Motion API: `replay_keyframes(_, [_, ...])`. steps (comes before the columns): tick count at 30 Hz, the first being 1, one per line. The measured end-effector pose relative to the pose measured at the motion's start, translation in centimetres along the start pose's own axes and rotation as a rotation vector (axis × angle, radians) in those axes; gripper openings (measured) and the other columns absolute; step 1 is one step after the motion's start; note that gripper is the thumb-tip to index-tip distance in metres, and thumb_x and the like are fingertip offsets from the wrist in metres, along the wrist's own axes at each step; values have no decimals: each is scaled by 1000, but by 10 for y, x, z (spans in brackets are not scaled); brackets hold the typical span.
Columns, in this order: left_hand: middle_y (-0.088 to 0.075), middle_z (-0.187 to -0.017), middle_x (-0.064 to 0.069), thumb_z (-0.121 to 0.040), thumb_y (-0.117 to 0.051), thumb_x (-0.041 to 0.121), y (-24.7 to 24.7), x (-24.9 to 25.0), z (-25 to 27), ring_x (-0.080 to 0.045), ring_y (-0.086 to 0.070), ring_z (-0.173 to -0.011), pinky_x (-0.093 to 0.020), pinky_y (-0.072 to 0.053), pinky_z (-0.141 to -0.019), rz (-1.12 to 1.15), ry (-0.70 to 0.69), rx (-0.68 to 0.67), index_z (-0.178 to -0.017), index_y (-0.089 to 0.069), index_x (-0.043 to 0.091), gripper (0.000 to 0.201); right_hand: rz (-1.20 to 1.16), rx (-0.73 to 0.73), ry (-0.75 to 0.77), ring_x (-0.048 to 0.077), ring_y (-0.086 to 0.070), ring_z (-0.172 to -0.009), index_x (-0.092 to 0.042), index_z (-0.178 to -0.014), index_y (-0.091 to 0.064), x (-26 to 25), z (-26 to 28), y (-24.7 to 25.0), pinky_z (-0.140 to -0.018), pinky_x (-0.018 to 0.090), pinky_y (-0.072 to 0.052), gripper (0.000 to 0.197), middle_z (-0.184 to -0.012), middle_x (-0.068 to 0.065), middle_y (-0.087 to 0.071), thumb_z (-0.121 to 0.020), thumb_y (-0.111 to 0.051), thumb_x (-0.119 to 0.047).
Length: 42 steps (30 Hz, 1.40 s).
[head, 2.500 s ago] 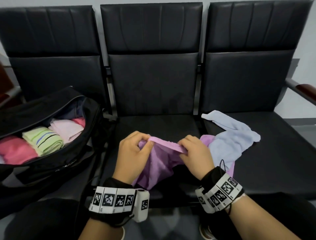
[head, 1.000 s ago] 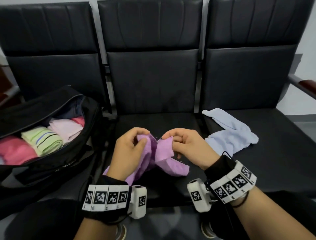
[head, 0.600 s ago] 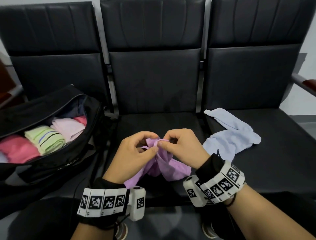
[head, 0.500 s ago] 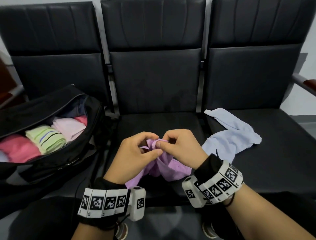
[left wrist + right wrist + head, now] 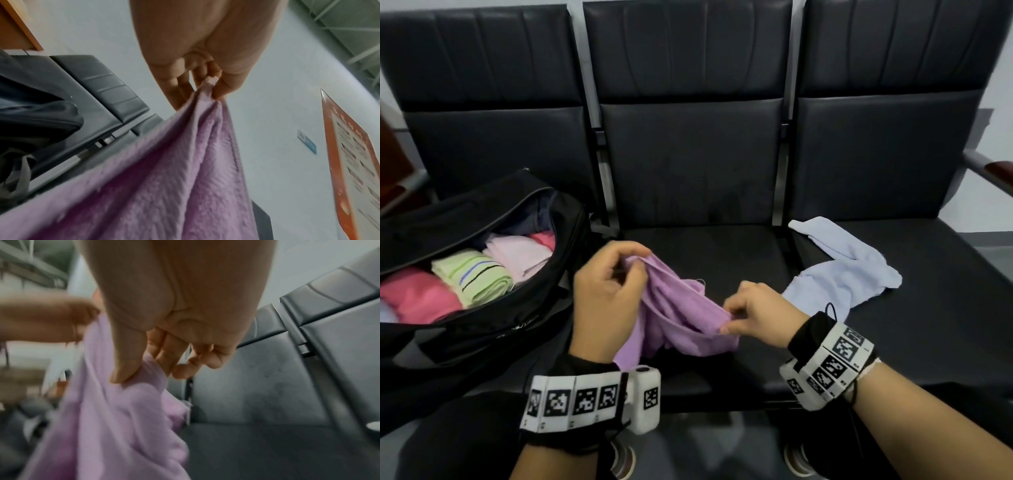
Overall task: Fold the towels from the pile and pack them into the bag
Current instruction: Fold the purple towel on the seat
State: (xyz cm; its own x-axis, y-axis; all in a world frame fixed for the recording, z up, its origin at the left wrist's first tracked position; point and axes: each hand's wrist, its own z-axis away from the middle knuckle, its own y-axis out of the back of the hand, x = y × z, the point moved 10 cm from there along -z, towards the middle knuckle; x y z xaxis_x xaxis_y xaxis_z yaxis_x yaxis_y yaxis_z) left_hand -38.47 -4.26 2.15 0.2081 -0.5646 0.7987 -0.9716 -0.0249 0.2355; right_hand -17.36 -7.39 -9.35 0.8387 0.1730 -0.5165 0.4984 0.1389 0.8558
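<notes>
The purple towel (image 5: 674,318) hung bunched between both hands at the lower centre of the head view, above the front edge of the middle seat (image 5: 709,253). The left hand (image 5: 602,301) pinched one corner between thumb and curled fingers (image 5: 205,71), the cloth falling away below it in the left wrist view. The right hand (image 5: 760,315), lower and to the right, pinched another edge between thumb and forefinger, its remaining fingers (image 5: 205,360) loosely curled clear of the cloth. At the left of the frame the black bag (image 5: 493,318) lay open on the neighbouring seat, holding a folded pink towel (image 5: 417,298), a green striped towel (image 5: 472,277) and a pale pink towel (image 5: 520,253) side by side. At the right, a light blue towel (image 5: 846,270) lay crumpled and unfolded on the right-hand seat (image 5: 928,308), apart from both hands.
</notes>
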Motion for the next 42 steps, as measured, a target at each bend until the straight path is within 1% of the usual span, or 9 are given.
replay_keyframes(6, [-67,-85,25,-86,-54,1,61,11,-18,10,-59,-77,-5,-43,-72,-37,-47,233,-87,-65,34,35,367,-77,-29,15,-47,-96,-20,-80,-68,38,9,-20,-84,33,-42,30,-85,-15,-64,-84,-68,-49])
replay_keyframes(10, [-66,-85,24,-83,-53,4,85,8,-26,7,-59,-79,-9,-45,-74,-107,-70,279,-89,-66,29,29,387,84,58,15,-50,-111,-26,-92,-75,30,11,9,-89,37,-45,19,-119,-15,-63,-84,-71,-43])
replay_keyframes(13, [-66,-84,21,-83,-52,8,105,-5,-33,3,-58,-79,-24,-49,-75,-167,-43,321,-92,-67,27,26,251,316,100,24,-58,-102,-14,-74,-71,21,15,55,-85,44,-51,16,-108,-1,-67,-78,-81,-27])
replay_keyframes(18, [-65,-85,18,-83,-51,13,128,-17,-47,-6,-59,-78,-35,-50,-74,-246,-26,362,-86,-66,36,28,-24,576,104,14,-58,-84,-20,-80,-66,12,26,125,-76,35,-50,9,-85,-10,-61,-85,-74,-20])
replay_keyframes(22, [-65,-86,17,-82,-50,17,132,-19,-56,-16,-61,-78,-38,-53,-74,-276,-6,380,-93,-67,30,24,-120,682,129,11,-62,-82,-19,-87,-72,-3,29,161,-74,30,-51,9,-86,-5,-63,-90,-69,-11])
replay_keyframes(27, [-66,-86,13,-82,-50,16,140,-14,-66,-4,-59,-73,-31,-51,-71,-258,-17,420,-90,-64,45,33,-126,841,151,2,-55,-90,-18,-92,-77,-20,40,193,-75,10,-44,11,-99,-2,-58,-85,-73,-10])
replay_keyframes(29, [-68,-89,6,-82,-49,15,144,-11,-67,-11,-62,-77,-37,-54,-73,-263,-16,442,-89,-66,43,33,-153,829,152,1,-58,-98,-19,-91,-76,-23,41,201,-81,12,-46,12,-107,-4,-62,-84,-74,-10])
replay_keyframes(35, [-68,-90,1,-82,-50,20,142,-1,-66,-25,-66,-83,-50,-58,-74,-255,19,424,-87,-65,40,26,-398,893,142,7,-68,-77,-24,-84,-76,-16,57,218,-69,19,-53,13,-81,-10,-73,-80,-80,-12])
replay_keyframes(42, [-67,-77,11,-76,-49,16,123,-6,-83,-1,-59,-70,-18,-48,-67,-200,41,364,-80,-67,32,24,-393,901,66,4,-65,-60,-36,-91,-73,3,45,231,-53,17,-53,22,-79,-14,-70,-84,-75,-14])
